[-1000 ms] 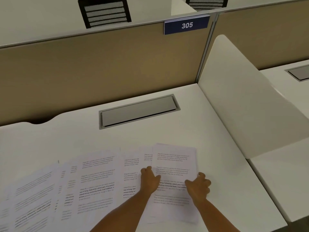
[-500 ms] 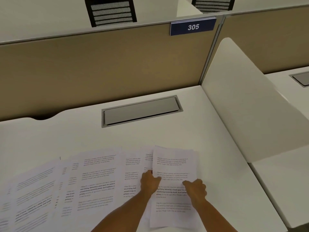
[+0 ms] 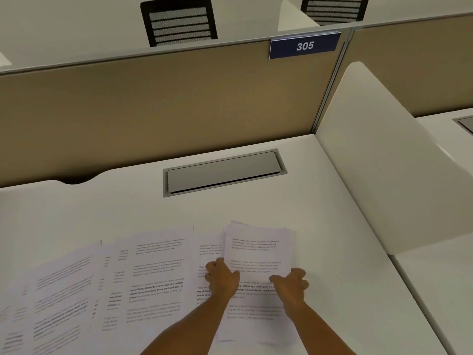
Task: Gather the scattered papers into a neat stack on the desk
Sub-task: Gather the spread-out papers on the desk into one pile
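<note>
Several printed white sheets lie fanned across the near part of the white desk (image 3: 320,206). The spread papers (image 3: 143,278) overlap each other from the left edge toward the middle. At the right end a small bundle of sheets (image 3: 257,249) is held between both hands, its far edges slightly uneven. My left hand (image 3: 222,278) grips the bundle's left edge. My right hand (image 3: 290,281) grips its right edge, thumb on top. The bundle's near part rests low over the desk; I cannot tell if it touches.
A grey cable hatch (image 3: 222,172) is set into the desk behind the papers. A tan partition (image 3: 166,108) with a blue "305" sign (image 3: 304,46) closes the back. A white side divider (image 3: 378,155) stands to the right. Black chair backs (image 3: 179,21) show beyond.
Both hands have closed in on the right-hand sheets and drawn them together into a narrower bundle. The view has tilted down a little.
</note>
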A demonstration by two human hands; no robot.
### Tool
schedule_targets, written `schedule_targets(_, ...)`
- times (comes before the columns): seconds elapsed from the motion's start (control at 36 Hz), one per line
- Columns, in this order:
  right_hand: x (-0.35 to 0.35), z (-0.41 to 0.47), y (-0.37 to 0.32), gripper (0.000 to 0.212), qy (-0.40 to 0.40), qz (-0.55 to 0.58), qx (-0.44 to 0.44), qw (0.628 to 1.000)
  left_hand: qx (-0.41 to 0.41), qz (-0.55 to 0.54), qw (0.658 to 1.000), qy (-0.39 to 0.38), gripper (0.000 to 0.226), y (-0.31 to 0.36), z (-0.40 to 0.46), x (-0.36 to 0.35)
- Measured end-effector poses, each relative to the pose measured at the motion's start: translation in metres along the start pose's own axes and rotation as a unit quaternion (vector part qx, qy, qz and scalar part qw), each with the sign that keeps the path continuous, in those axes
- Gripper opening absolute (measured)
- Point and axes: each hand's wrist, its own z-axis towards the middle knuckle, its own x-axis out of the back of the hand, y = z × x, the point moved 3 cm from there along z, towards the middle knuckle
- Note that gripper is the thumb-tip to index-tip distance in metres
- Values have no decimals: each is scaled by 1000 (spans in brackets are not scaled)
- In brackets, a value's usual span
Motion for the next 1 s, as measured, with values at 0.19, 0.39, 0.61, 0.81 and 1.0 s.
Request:
schedule_targets(0.19, -3, -1, 0, 78, -13, 72, 4, 997, 11, -89, 996, 5, 67, -10, 9, 5)
schedule_targets(0.39, -5, 0, 9, 37, -70, 94, -16, 993, 2, -172, 983, -62, 35, -14, 1, 9)
schedule_targets(0.61, -7, -16, 0, 7, -66, 67, 63, 994, -24, -253, 967, -32, 28, -29, -10, 29)
schedule_targets(0.81, -34, -30, -11, 11, -116, 21, 112, 987, 4, -274, 961, 26, 29, -50, -10, 54)
schedule_targets(1.0, -65, -38, -1, 14, -99, 3, 93, 991, -5, -222, 975, 27, 29, -70, -4, 59)
